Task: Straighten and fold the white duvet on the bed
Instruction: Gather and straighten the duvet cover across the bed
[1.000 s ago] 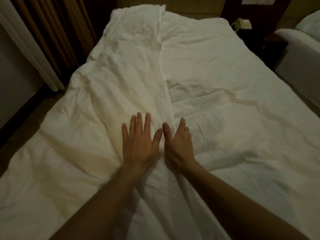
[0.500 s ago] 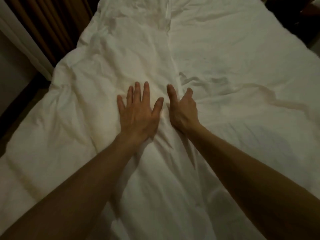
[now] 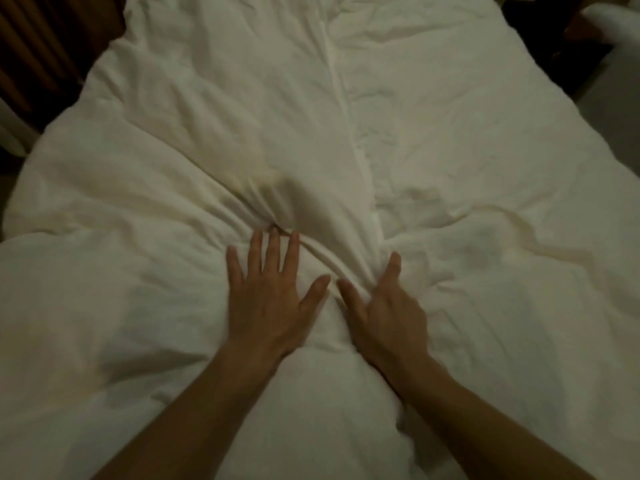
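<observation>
On the bed, seen from the head camera, the white duvet (image 3: 173, 209) covers nearly the whole frame, its folded edge (image 3: 341, 98) running from the top down toward the hands. Both hands have slid further up the cover than half a second ago, and cloth now bunches in a ridge (image 3: 332, 261) just ahead of them. The left hand (image 3: 266, 306) presses flat, fingers straight and spread. The right hand (image 3: 391, 313) lies beside it, thumbs nearly touching, forefinger straight; its other fingers are hidden. A curtain (image 3: 45, 50) hangs at the upper left.
</observation>
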Tool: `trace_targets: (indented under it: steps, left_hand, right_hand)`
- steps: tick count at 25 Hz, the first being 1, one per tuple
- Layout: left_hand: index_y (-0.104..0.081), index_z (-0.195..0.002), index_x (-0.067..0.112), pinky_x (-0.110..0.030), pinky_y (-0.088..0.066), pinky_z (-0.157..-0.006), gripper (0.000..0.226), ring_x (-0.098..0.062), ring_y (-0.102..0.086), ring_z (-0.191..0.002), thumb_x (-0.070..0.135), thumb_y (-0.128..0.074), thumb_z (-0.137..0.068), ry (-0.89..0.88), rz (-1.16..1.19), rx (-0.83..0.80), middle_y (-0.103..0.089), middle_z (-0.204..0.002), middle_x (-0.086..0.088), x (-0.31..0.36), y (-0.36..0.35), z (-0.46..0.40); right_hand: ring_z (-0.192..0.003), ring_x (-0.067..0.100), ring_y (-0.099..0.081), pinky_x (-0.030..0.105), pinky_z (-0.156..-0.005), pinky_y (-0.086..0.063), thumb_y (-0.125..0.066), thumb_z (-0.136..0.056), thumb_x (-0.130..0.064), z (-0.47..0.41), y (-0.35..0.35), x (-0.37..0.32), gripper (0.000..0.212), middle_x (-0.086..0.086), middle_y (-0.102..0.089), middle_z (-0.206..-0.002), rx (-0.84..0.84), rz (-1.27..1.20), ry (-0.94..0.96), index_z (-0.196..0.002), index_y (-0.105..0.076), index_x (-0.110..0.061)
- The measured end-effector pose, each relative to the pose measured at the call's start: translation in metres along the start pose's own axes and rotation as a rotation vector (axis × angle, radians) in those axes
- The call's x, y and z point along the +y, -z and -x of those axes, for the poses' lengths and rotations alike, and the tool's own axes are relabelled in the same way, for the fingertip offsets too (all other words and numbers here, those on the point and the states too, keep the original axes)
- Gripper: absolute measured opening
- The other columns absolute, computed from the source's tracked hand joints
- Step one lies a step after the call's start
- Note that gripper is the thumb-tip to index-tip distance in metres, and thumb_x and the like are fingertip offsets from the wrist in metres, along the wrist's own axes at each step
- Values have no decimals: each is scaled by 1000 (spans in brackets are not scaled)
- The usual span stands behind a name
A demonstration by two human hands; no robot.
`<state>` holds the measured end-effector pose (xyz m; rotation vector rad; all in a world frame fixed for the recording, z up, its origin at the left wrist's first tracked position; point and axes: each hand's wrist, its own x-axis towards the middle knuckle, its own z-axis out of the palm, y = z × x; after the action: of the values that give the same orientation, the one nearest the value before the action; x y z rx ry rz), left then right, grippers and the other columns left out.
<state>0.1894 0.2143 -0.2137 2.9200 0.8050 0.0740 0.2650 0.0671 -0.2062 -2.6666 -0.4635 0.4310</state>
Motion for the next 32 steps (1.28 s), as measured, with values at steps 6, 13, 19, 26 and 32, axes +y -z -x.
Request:
trace_targets:
  steps: [6, 13, 19, 26, 32]
  left_hand:
    - [-37, -150, 13, -58, -18, -117, 78, -36, -24, -145, 64, -25, -93, 64, 137, 161, -29, -155, -25, -17, 38, -61]
    - [-34, -152, 16, -52, -11, -121, 84, -28, -20, -148, 69, -15, -89, 138, 118, 209, -30, -158, -14, -32, 52, -194]
    - [-26, -155, 18, -47, -5, -122, 89, -23, -15, -150, 72, -5, -87, 204, 86, 146, -23, -162, -10, -25, 13, -272]
    - [-38, -149, 13, -50, -16, -120, 77, -26, -26, -146, 65, -21, -94, 77, 120, 262, -33, -156, -12, 12, 33, -278]
    - [-44, -145, 9, -54, -20, -118, 82, -34, -33, -141, 69, -28, -91, 101, 32, 157, -41, -150, -19, 2, -2, -283]
  right_hand:
    - [-151, 29, -22, 40, -120, -22, -35, -88, -78, -79, 49, -43, 104, 13, -16, -166, 4, -150, 117, -160, 0, -12]
    - [-132, 35, -49, 46, -110, -43, -42, -81, -87, -263, 44, -138, 110, 18, -46, -149, 27, -452, -41, -148, -32, -1]
    - [-93, 29, -67, 38, -83, -52, -40, -81, -89, -328, 30, -138, 93, 13, -71, -99, -94, -437, 95, -100, -69, -3]
    - [-62, 20, -55, 29, -58, -37, -38, -84, -79, -316, 117, -91, 69, 2, -58, -62, 164, -475, 177, -59, -56, -18]
    - [-76, 22, -60, 36, -73, -47, -33, -73, -91, -343, 76, -56, 91, 3, -62, -84, 61, -260, 27, -96, -63, -7]
